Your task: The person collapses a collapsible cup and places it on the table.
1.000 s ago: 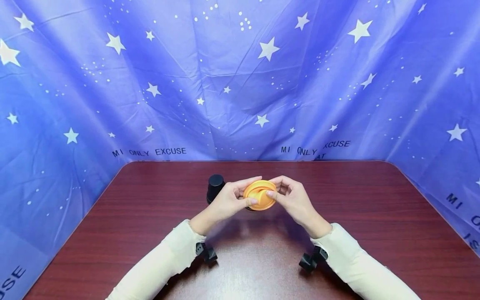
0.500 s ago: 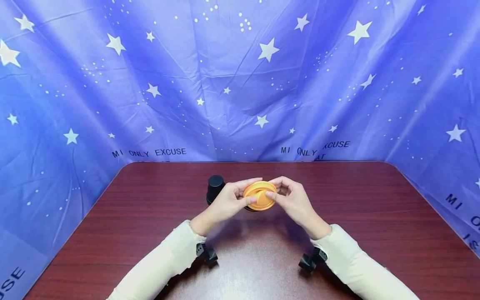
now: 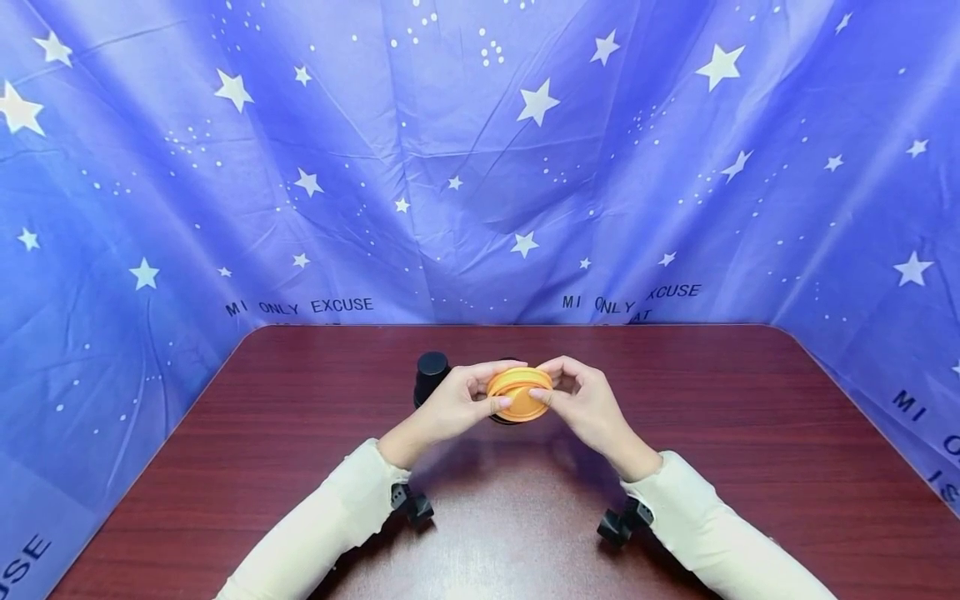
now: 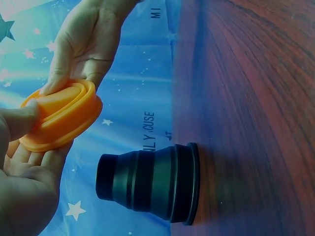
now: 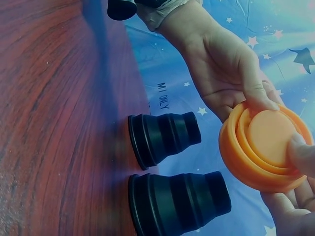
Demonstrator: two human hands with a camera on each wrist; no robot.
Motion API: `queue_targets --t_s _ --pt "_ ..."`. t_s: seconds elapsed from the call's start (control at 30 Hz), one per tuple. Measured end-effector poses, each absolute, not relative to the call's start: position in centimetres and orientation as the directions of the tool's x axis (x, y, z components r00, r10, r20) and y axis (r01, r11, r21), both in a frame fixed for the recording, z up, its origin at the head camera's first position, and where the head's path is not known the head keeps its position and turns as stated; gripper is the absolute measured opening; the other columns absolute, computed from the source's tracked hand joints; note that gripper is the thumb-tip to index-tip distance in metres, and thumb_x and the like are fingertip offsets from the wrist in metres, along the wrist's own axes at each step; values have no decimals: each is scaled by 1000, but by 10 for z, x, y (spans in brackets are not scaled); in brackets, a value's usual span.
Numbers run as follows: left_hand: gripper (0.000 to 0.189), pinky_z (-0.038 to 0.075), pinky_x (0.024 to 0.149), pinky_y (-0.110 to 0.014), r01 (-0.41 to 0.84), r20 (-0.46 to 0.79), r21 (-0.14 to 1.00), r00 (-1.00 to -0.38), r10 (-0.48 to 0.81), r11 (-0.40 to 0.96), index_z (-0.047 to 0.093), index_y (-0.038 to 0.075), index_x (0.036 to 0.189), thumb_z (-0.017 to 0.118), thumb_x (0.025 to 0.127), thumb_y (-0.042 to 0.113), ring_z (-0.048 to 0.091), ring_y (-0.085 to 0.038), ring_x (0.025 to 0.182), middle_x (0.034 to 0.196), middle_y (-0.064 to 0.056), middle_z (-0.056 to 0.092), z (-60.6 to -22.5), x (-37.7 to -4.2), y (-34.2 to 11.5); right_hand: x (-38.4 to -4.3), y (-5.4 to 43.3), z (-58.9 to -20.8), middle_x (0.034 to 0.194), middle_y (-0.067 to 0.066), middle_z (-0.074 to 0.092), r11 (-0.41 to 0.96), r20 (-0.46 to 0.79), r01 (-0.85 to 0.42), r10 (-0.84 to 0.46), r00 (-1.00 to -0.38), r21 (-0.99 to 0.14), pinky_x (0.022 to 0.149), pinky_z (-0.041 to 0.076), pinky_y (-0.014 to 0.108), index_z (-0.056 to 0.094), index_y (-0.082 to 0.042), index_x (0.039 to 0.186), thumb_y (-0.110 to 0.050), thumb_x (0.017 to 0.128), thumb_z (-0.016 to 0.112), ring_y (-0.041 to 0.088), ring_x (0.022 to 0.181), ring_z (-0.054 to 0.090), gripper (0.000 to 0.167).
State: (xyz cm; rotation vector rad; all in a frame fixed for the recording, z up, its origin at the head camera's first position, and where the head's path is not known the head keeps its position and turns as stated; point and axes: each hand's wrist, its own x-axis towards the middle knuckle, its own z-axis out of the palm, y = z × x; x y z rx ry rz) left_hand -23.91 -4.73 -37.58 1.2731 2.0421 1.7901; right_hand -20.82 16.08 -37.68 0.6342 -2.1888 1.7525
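1. As I watch through the head view, the orange cup (image 3: pixel 525 409) is held above the counter (image 3: pixel 750 433), roughly midway between its left and right edges, toward the far edge.
2. The left hand (image 3: pixel 453 398) grips one side of the rim, with the thumb on the round face; the right hand (image 3: pixel 588 398) grips the opposite side likewise.
3. With its rings nested, the cup is squat: its wide span runs crosswise from hand to hand, its short axis tilting up toward me. Neither hand is nearer; I judge thumb pressure acts along that short axis.
4. One black cup (image 3: pixel 431 379) stands narrow end up behind the left hand; I see a second black cup (image 5: pixel 182 204) beside it from the right wrist.
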Motion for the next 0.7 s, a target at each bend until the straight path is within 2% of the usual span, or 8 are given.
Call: queue_targets --t_s 0.17,0.4,0.7 --pt "43 53 83 -30 490 394 870 -634 666 -48 48 -3 134 56 92 -1 62 -12 101 117 -21 63 -377 -240 -49 -210 161 -379 82 16 65 166 475 -500 -172 -863 -850 61 53 22 64 6 96 5 79 71 7 70 61 19" --pt "44 52 85 -30 476 382 878 -650 657 -40 47 -4 135 56 92 -1 62 -16 104 118 -22 62 -378 -239 -50 -210 161 -379 81 5 64 122 465 -488 -172 -868 -865 65 54 20 63 9 97 7 77 72 7 74 61 22" --pt "38 53 84 -31 394 337 918 -720 607 -42 56 -8 125 62 88 -2 64 -19 101 111 -24 65 -377 -237 -49 -207 161 -373 82 0 64 86 460 -481 -187 -868 -872 68 53 18 61 11 95 11 75 72 5 76 61 22"
